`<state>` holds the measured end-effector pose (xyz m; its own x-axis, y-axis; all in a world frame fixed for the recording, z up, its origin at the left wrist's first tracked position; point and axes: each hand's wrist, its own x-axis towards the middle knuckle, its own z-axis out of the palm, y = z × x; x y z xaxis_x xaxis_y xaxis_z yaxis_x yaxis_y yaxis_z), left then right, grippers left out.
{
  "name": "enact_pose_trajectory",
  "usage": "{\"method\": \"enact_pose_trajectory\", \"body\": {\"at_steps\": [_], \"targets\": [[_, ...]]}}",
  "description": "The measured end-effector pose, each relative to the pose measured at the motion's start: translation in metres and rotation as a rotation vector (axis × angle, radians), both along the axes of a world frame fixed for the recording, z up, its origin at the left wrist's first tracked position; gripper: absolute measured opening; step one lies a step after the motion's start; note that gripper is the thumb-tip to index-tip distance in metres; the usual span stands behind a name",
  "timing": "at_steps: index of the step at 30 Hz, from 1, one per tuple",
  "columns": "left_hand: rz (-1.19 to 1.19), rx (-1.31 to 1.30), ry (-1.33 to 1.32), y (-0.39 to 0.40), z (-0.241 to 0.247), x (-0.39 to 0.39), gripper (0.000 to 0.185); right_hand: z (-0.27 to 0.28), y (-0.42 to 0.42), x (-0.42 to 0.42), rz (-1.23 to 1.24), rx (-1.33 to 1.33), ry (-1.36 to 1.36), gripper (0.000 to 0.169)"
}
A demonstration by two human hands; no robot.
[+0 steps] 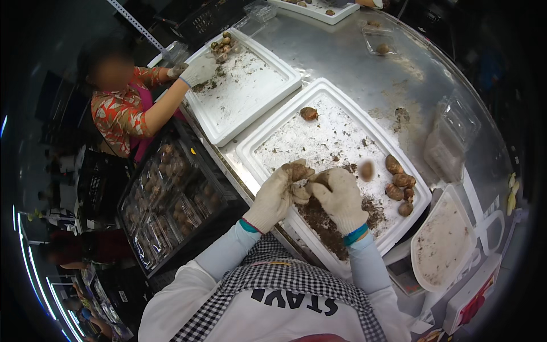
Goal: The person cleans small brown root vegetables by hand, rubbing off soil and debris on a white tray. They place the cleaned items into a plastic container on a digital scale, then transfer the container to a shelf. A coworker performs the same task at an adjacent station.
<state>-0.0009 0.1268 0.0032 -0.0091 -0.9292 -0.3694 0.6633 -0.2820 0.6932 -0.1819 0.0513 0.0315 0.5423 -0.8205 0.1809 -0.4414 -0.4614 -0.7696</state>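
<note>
In my gloved left hand (277, 196) is a small brown taro corm (300, 172), held upright near the fingertips. My gloved right hand (342, 199) is close beside it, thumb and fingers bent towards each other; whether they pinch anything is hidden. Both hands are over a white foam tray (299, 137) strewn with dark soil (318, 218) and peelings. One corm (308, 113) lies alone near the tray's far corner. Several more corms (401, 181) are grouped along the right side. A blurred brown round thing (366, 170) lies between them and my right hand.
Across the left corner a co-worker (128, 102) in gloves handles corms at another white tray (252, 89). A black crate (171, 209) of packed clear boxes stands at my left. Stacked clear plastic boxes (448, 137) and a soiled white pan (442, 239) are on the right.
</note>
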Motion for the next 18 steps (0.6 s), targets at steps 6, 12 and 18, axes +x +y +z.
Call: {"method": "enact_pose_trajectory", "body": {"at_steps": [6, 12, 18], "targets": [[-0.029, 0.059, -0.069, -0.001, 0.002, -0.017, 0.053, -0.006, -0.001, 0.006, 0.107, 0.072, 0.080, 0.035], [0.015, 0.043, -0.104, -0.003, 0.009, -0.005, 0.060, -0.014, 0.000, -0.001, -0.022, -0.122, 0.107, 0.021], [-0.002, -0.018, -0.225, -0.002, 0.010, -0.006, 0.065, 0.013, 0.001, 0.004, 0.036, 0.102, 0.047, 0.029]]}}
